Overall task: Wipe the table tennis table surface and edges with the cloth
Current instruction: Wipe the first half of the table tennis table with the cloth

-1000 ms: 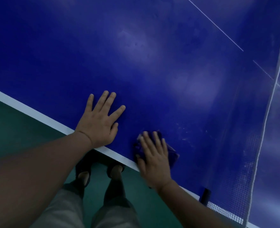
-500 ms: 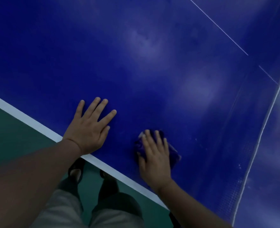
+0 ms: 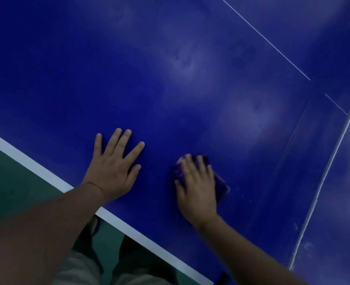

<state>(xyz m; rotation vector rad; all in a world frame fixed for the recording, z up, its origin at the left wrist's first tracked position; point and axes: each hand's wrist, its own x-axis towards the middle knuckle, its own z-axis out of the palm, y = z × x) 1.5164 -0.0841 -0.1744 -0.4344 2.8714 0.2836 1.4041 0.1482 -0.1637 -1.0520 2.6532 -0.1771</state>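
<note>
While right hand (image 3: 197,190) presses cloth (image 3: 221,185) farther infield | left hand (image 3: 113,167) flat, spread | table (image 3: 170,79)

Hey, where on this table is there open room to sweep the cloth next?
Most room lies beyond both hands: bare blue table surface up to the thin white centre line. A narrower strip runs between the right hand, pressing the cloth, and the net. Tightest is between it and the left hand, near the white edge.
</note>
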